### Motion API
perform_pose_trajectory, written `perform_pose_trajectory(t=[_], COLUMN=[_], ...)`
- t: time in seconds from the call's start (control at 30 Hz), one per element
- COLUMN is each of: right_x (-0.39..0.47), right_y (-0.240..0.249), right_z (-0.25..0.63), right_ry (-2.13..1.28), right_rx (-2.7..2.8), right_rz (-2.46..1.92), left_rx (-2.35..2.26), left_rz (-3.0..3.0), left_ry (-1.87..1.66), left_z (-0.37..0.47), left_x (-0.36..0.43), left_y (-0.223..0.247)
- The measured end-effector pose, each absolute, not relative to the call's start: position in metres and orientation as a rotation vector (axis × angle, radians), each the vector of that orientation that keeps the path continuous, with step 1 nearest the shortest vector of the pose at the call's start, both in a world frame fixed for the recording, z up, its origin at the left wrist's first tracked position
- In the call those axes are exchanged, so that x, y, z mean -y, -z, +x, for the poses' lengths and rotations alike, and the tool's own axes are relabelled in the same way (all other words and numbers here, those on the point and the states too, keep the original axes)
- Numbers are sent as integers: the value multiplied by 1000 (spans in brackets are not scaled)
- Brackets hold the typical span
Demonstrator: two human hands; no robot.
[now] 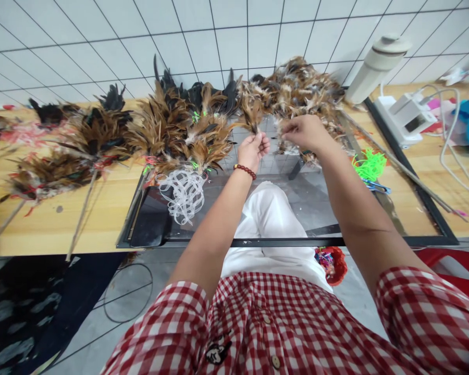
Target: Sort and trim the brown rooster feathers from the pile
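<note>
My left hand [253, 151], with a beaded bracelet at its wrist, pinches a small bunch of brown feathers [252, 112] by the lower end, tips pointing up. To its right, my right hand [303, 131] reaches to the front of a heap of loose brown and white feathers [297, 88]. Its fingers are bent down and pressed together; whatever they hold, if anything, cannot be made out. Left of my left hand lie brown feather bunches [207, 140] tied with green, beside a tangle of clear-white strip [183, 195].
A dark-framed glass panel [289, 241] forms the surface before me. Feather sticks [84, 213] lie at left, a phone [148, 219] near the front edge. At right are green strands [369, 165], a long thin stick [406, 169], a white bottle [379, 67] and a charger with cables [412, 114].
</note>
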State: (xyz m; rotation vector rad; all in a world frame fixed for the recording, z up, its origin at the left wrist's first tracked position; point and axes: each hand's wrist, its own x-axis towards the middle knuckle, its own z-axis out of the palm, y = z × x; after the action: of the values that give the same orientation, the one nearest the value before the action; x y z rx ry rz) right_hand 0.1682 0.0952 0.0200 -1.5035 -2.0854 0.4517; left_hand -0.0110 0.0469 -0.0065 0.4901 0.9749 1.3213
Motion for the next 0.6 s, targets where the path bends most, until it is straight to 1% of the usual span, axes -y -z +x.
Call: perform_pose_trajectory(t=[0.1, 0.17, 0.33, 0.4, 0.53, 0.6], right_x=[-100, -100, -94, -92, -87, -85], right_y=[-13, -8, -9, -17, -33, -35], right_z=[181, 180, 167, 165, 161, 156], right_ry=[-274, -229, -325, -455, -1041, -1251], right_rx=[2126, 2158, 2193, 2142, 1802, 1667], right_rz=[-1665, -1725, -1813, -1743, -1414, -1280], left_rx=[-996, -989, -1005, -1007, -1000, -1004], left_rz=[456, 448, 437, 443, 481, 506], left_ry=[-1370, -1384, -1375, -1362, -1328, -1304], left_z=[-9, -9, -9, -10, -9, -8], left_x=[-50, -50, -50, -49, -45, -43], left_y=[9, 9, 8, 7, 2, 0])
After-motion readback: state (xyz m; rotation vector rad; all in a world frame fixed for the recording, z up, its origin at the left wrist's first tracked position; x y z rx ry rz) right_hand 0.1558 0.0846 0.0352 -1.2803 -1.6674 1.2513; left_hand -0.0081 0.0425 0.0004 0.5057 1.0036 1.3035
